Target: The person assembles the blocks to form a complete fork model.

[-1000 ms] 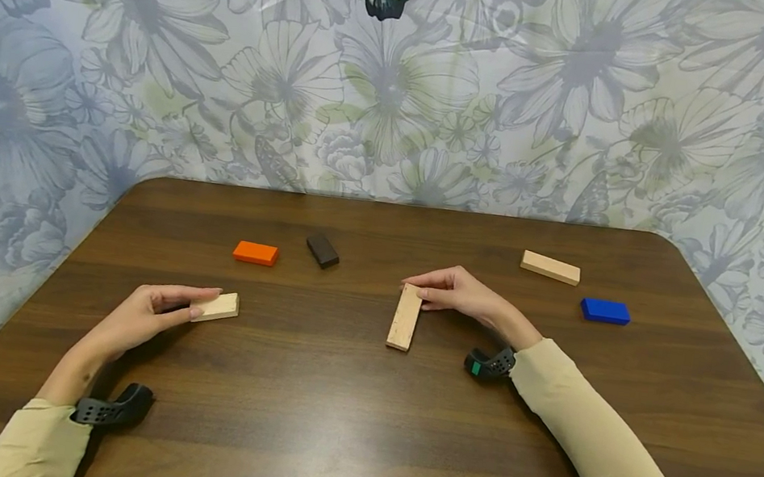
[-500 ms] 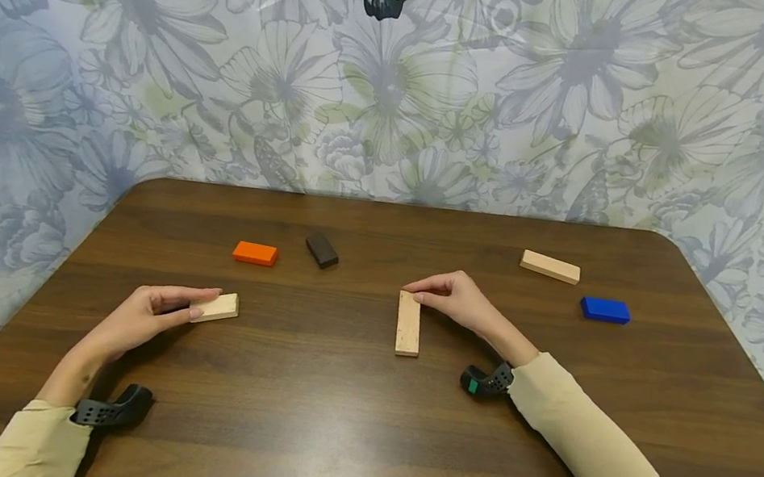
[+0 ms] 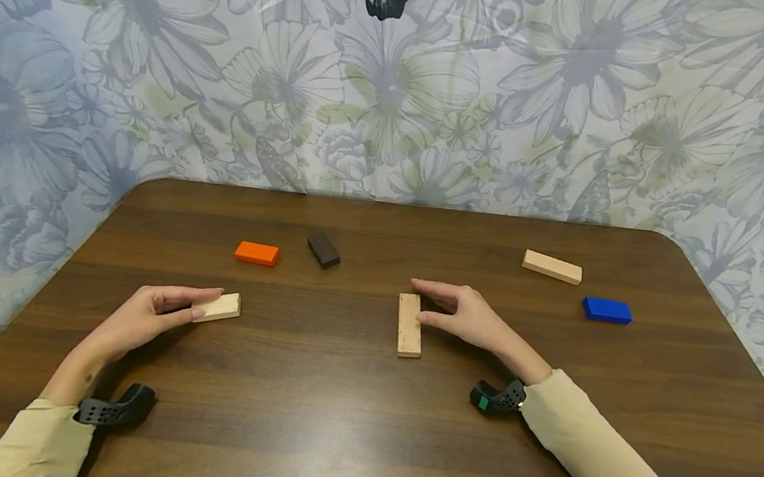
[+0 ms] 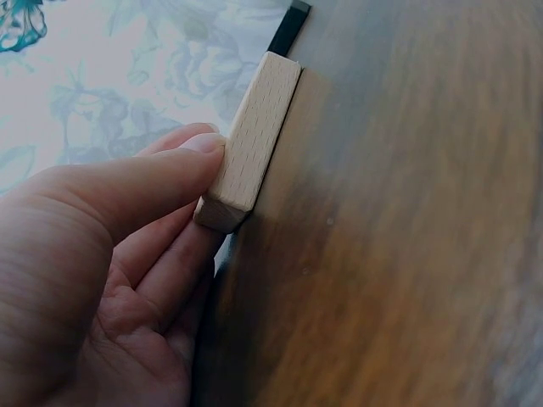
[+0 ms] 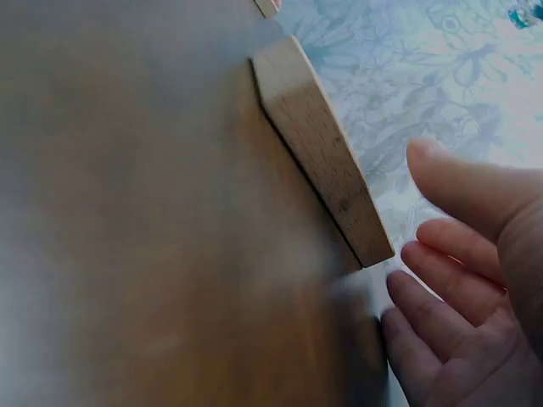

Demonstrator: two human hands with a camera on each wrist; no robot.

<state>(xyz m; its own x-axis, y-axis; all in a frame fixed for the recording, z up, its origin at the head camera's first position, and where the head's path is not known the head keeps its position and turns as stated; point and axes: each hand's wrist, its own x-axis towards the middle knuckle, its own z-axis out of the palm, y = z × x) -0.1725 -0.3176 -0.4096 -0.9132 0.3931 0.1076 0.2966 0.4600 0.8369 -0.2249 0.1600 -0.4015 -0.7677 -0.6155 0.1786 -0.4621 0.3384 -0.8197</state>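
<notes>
At the left of the table, my left hand (image 3: 134, 322) pinches a small plain wooden block (image 3: 220, 308) between thumb and fingers. In the left wrist view the thumb presses the near end of that wooden block (image 4: 257, 136), which sits at the tabletop. A second plain wooden block (image 3: 410, 325) lies lengthwise toward me near the middle of the table. Just to its right is my right hand (image 3: 476, 319), fingers parted. The right wrist view shows a gap between the thumb and that wooden block (image 5: 318, 153), with nothing in the hand.
On the brown table (image 3: 297, 422), an orange block (image 3: 257, 253) and a dark brown block (image 3: 324, 250) lie at the back left. Farther right are another plain wooden block (image 3: 552, 267) and a blue block (image 3: 606, 310). A flower-patterned wall (image 3: 400, 111) stands behind the table.
My right hand turned the middle wooden block straighter toward me, then let go and drew slightly right. The left hand and its block have stayed in place.
</notes>
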